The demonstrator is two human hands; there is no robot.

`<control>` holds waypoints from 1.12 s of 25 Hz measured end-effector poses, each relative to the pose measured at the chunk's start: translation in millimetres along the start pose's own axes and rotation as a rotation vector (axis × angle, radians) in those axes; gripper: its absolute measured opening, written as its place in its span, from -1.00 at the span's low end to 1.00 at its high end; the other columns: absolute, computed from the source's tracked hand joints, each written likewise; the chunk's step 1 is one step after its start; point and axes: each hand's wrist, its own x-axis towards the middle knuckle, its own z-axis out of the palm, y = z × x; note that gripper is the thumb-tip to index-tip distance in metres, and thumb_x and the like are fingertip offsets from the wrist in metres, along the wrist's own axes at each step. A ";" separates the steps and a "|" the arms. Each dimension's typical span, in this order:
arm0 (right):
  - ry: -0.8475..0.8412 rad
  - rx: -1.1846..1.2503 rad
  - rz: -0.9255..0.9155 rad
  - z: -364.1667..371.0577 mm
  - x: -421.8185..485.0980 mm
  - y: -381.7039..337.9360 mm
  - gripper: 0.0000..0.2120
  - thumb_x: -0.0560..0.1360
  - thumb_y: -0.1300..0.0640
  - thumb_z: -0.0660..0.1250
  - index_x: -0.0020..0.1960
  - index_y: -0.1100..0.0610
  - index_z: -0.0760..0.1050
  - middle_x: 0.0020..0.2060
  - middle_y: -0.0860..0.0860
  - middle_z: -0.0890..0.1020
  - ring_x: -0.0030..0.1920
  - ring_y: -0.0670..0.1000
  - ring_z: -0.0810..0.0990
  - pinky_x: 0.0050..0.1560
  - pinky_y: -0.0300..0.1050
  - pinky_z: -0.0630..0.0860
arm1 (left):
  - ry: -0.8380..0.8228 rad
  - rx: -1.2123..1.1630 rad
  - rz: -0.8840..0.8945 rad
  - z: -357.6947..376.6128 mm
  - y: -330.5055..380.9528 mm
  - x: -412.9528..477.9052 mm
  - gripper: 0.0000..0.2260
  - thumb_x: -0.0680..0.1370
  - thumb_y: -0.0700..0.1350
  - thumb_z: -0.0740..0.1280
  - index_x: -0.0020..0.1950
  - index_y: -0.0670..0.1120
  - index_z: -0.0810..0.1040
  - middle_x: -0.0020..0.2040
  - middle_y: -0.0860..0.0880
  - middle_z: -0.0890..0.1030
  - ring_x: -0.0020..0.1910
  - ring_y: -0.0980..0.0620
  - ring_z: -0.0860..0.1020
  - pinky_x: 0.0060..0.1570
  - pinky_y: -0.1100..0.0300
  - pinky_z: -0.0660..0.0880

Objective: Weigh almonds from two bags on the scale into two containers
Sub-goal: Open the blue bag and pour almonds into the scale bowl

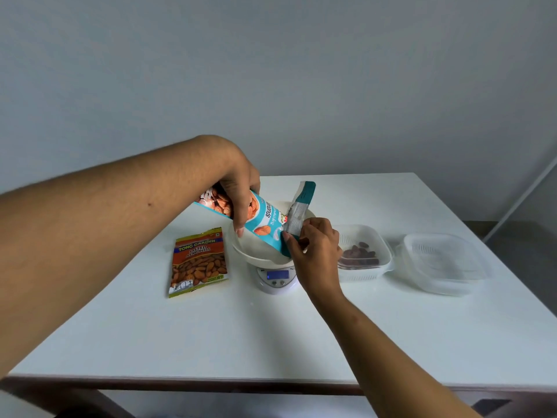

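Observation:
A teal almond bag (pixel 265 224) is tipped mouth-down over the white bowl (pixel 247 248) that sits on the small digital scale (pixel 277 279). My left hand (pixel 241 188) grips the bag's upper end from above. My right hand (pixel 316 248) pinches the bag's torn mouth, with the torn strip (pixel 301 209) sticking up. An orange salted-almond bag (pixel 197 260) lies flat on the table, left of the scale. Right of the scale stands a clear container (pixel 366 251) with several almonds in it. A second clear container (pixel 440 263) farther right holds nothing.
Everything stands on a white table (pixel 271 336) whose front edge runs along the bottom of the view. A plain grey wall rises behind it. A white pole (pixel 518 200) leans at the far right.

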 end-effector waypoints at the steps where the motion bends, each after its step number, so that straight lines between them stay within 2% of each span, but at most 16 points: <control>1: -0.003 0.001 0.001 -0.7 -0.1 -0.8 -0.73 0.47 -0.04 0.38 0.01 0.16 0.58 0.22 0.03 0.50 0.19 0.02 0.38 0.16 0.12 0.45 | 0.013 0.014 0.005 -0.3 0.8 -1.5 -0.27 0.31 0.13 0.54 0.40 -0.04 0.39 0.17 -0.02 0.56 0.00 0.00 0.63 0.00 0.17 0.59; 3: -0.017 0.002 0.000 -1.8 -0.5 -1.7 -0.72 0.47 -0.04 0.37 0.03 0.16 0.58 0.22 0.04 0.50 0.19 0.03 0.39 0.16 0.13 0.46 | 0.049 0.019 0.018 -1.1 0.5 -5.1 -0.32 0.33 0.10 0.53 0.38 -0.04 0.41 0.15 -0.01 0.57 -0.01 0.01 0.62 0.04 0.15 0.58; 5: 0.016 0.029 -0.031 -4.6 0.5 -3.2 -0.73 0.48 -0.01 0.37 0.03 0.18 0.58 0.18 0.06 0.51 0.15 0.04 0.42 0.12 0.07 0.52 | 0.078 -0.007 0.034 0.5 -3.3 -11.2 -0.29 0.30 0.17 0.53 0.38 0.01 0.41 0.13 0.02 0.57 0.00 0.03 0.62 0.08 0.10 0.56; 8: 0.094 0.201 -0.024 -15.9 4.3 -9.2 -0.81 0.52 0.07 0.33 -0.02 0.20 0.50 0.09 0.02 0.46 0.13 0.03 0.48 -0.04 -0.25 0.57 | 0.157 -0.210 0.058 16.0 -18.4 -21.0 0.06 0.07 0.43 0.48 0.49 0.13 0.21 0.26 0.09 0.46 0.17 0.01 0.53 0.22 0.08 0.48; 10: 0.072 0.374 0.042 -22.3 7.3 -15.1 -0.86 0.54 0.05 0.30 -0.03 0.13 0.44 0.09 0.01 0.47 0.11 0.00 0.56 -0.17 -0.34 0.60 | 0.273 -0.450 0.086 37.9 -26.8 -27.7 0.13 0.04 0.47 0.46 0.51 0.16 0.13 0.33 0.12 0.44 0.23 0.02 0.49 0.28 0.13 0.43; 12: -0.012 0.579 0.139 -25.9 9.9 -21.8 -0.87 0.55 0.01 0.27 -0.06 0.06 0.40 0.09 0.07 0.55 0.06 0.04 0.65 -0.17 -0.12 0.68 | 0.420 -0.736 0.101 66.7 -29.7 -29.0 -0.04 0.12 0.35 0.53 0.45 0.11 0.29 0.25 0.12 0.52 0.17 0.03 0.55 0.26 0.16 0.45; 14: -0.117 0.761 0.207 -30.5 10.5 -29.2 -0.87 0.55 0.02 0.26 -0.07 0.06 0.37 0.05 0.10 0.60 -0.01 0.09 0.70 -0.11 0.12 0.67 | 0.507 -1.134 0.133 99.1 -27.5 -27.2 -0.21 0.07 0.23 0.61 0.23 0.00 0.52 0.13 0.03 0.66 0.07 -0.02 0.65 0.19 0.07 0.53; 15: -0.170 0.817 0.227 -32.9 10.2 -33.4 -0.87 0.55 0.04 0.26 -0.04 0.08 0.36 0.04 0.09 0.61 -0.03 0.09 0.71 -0.09 0.16 0.66 | 0.507 -1.340 0.151 114.7 -24.2 -27.1 -0.32 0.09 0.15 0.64 0.12 -0.07 0.57 0.04 -0.05 0.71 0.00 -0.07 0.68 0.12 0.01 0.58; 17: -0.243 0.840 0.218 -36.8 8.8 -41.7 -0.84 0.55 0.05 0.27 0.06 0.10 0.36 0.08 0.08 0.61 -0.03 0.09 0.71 -0.09 0.14 0.67 | 0.536 -1.607 0.184 139.6 -11.8 -34.2 -0.65 0.29 -0.09 0.57 0.01 -0.15 0.61 -0.04 -0.15 0.73 -0.08 -0.11 0.70 0.03 -0.05 0.61; 18: -0.266 0.816 0.201 -37.5 8.1 -45.3 -0.82 0.55 0.05 0.27 0.10 0.08 0.36 0.10 0.07 0.60 -0.02 0.09 0.70 -0.11 0.11 0.67 | 0.577 -1.679 0.187 149.7 -4.5 -37.5 -0.76 0.37 -0.18 0.51 0.00 -0.17 0.62 -0.05 -0.17 0.72 -0.10 -0.09 0.70 0.01 -0.03 0.62; 20: -0.283 0.749 0.189 -38.0 6.2 -52.2 -0.80 0.54 0.04 0.28 0.12 0.05 0.37 0.11 0.07 0.59 -0.03 0.08 0.70 -0.15 0.03 0.68 | 0.644 -1.776 0.201 164.6 10.9 -44.6 -0.82 0.43 -0.23 0.46 0.02 -0.19 0.63 -0.06 -0.15 0.73 -0.11 -0.06 0.70 -0.07 0.06 0.64; 25: -0.297 0.648 0.149 -38.1 -2.0 -61.5 -0.85 0.53 0.10 0.32 0.07 -0.01 0.41 0.10 0.06 0.58 -0.05 0.08 0.70 -0.21 -0.05 0.69 | 0.679 -1.934 0.191 176.0 29.8 -60.6 -0.87 0.48 -0.14 0.41 0.01 -0.13 0.63 -0.12 -0.09 0.74 -0.16 -0.07 0.72 -0.23 0.14 0.65; 28: -0.337 0.642 0.110 -39.8 -6.1 -65.1 -0.83 0.53 0.13 0.32 0.10 -0.01 0.42 0.11 0.05 0.57 -0.05 0.08 0.70 -0.16 0.02 0.69 | 0.708 -2.028 0.174 171.8 29.1 -65.1 -0.89 0.49 -0.14 0.41 -0.04 -0.15 0.64 -0.13 -0.13 0.74 -0.21 -0.07 0.71 -0.28 0.16 0.64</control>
